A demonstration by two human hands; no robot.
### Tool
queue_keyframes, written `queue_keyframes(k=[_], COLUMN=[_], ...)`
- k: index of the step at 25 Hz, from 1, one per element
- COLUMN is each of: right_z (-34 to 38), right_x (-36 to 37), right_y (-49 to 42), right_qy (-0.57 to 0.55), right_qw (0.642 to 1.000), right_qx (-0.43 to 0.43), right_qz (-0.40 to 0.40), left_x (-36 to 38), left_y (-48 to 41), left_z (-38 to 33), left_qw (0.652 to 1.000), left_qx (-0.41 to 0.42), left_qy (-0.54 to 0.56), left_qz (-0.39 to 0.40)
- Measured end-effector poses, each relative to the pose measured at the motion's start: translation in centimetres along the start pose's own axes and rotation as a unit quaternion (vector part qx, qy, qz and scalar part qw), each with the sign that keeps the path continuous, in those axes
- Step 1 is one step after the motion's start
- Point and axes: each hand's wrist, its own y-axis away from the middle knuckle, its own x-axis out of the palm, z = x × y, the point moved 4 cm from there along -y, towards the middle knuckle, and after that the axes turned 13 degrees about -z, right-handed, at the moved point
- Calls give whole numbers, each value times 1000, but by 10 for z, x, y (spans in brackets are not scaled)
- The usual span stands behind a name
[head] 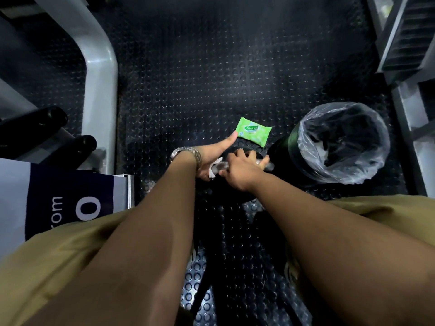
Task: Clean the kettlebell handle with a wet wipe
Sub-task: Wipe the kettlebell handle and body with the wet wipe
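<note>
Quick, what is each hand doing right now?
Left hand: cannot be told; fingers hidden, thumb straight.
Right hand: closed, gripping the wet wipe on the kettlebell.

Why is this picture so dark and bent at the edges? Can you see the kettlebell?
Head view: dim light, so the black kettlebell barely separates from the dark floor mat; the green wipe pack and white wet wipe stand out; the bin liner catches glare; the wide-angle lens bows the grey frame.
</note>
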Motion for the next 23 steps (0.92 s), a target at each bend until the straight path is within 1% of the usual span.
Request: queue_keyframes(k=[2, 4, 5, 7, 8, 11, 15, 18, 19, 22, 23], right_z=[1, 1, 0, -1, 0, 2, 0, 0, 1, 0, 0], right_x=[0, 1, 1, 1, 1, 2, 3, 5, 5, 4, 4], right_y=[0, 0, 0, 1, 1, 0, -1, -1, -1, -2, -1], right_qy=[0, 7, 6, 0, -1, 1, -2, 8, 11, 13, 11], right_qw=[1000, 1000, 1000, 1000, 1000, 1000, 1000, 1000, 1000, 1000, 1000], right_qx=[-1, -6, -6, 0, 1, 2, -2, -6, -5, 2, 3], right_qz=[5, 4, 3, 2, 1, -4, -9, -20, -19, -4, -1], left_x=[9, 15, 12, 2, -6, -14, 7, 9, 7, -5, -10], left_y=[-12, -10, -8, 4, 6, 5, -16, -24, -19, 3, 9], left_z=[18, 31, 32, 24, 18, 2, 14, 27, 24, 6, 1], left_qw=[998, 995, 994, 993, 993, 998, 998, 997, 998, 997, 997], left_qx=[24, 36, 31, 7, -5, -18, 10, 28, 21, -16, -24], left_qy=[31, 82, 101, 119, 111, 49, 38, -15, -17, 66, 61], left_qz=[-42, -51, -40, 20, 38, 28, -47, -76, -64, 23, 34])
